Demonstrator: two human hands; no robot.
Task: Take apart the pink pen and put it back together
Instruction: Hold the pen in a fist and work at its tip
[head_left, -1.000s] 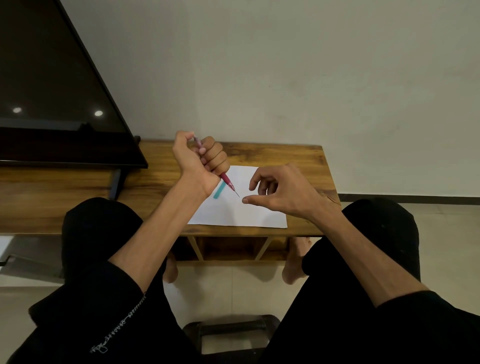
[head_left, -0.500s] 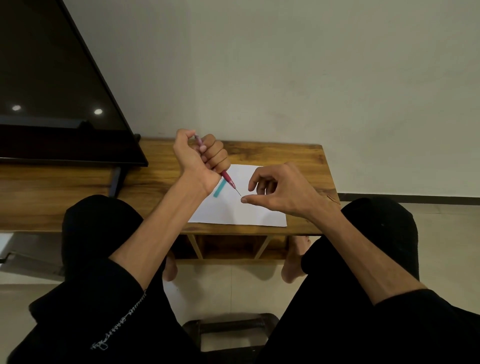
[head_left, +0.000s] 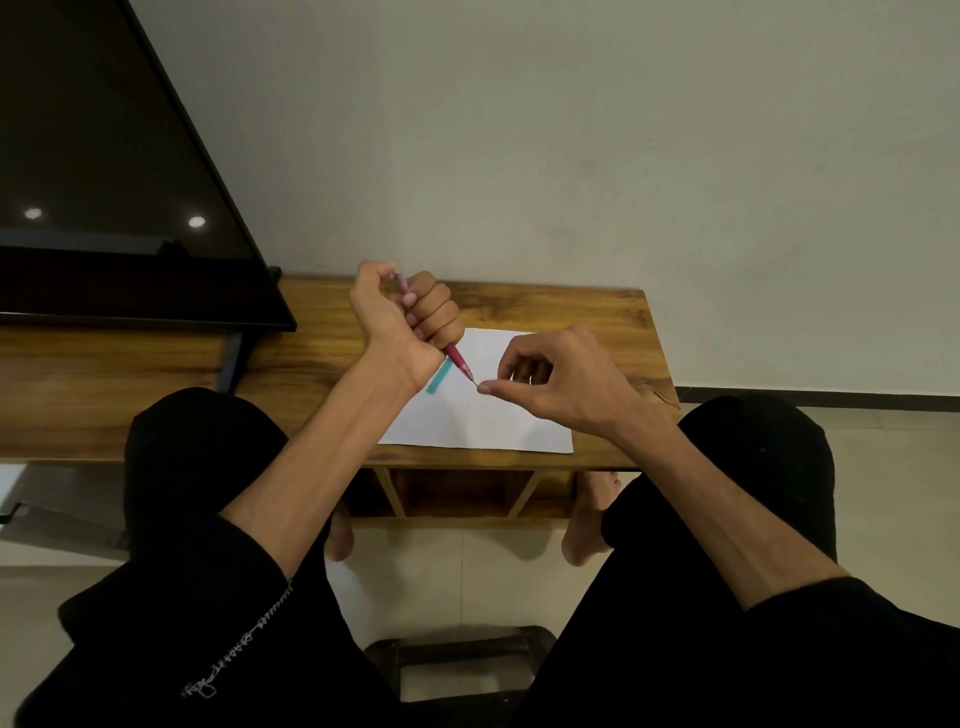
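Note:
My left hand (head_left: 408, 319) is clenched around the pink pen (head_left: 458, 359), held above the wooden table (head_left: 311, 364) with its tip slanting down to the right. Most of the barrel is hidden inside the fist; the top end pokes out by the thumb. My right hand (head_left: 561, 379) pinches the pen's thin metal tip between thumb and forefinger. A short teal piece (head_left: 439, 378) lies on the white sheet of paper (head_left: 478, 421), just under the pen.
A large black TV screen (head_left: 104, 182) stands on the table's left half, on a dark leg (head_left: 231, 364). My knees in black trousers flank the table's front edge. A dark stool (head_left: 457, 654) sits on the floor between my legs. The wall is right behind the table.
My right hand has moved left, and its thumb and forefinger now close on the pen's tip. The left hand has stayed nearly still with the pen.

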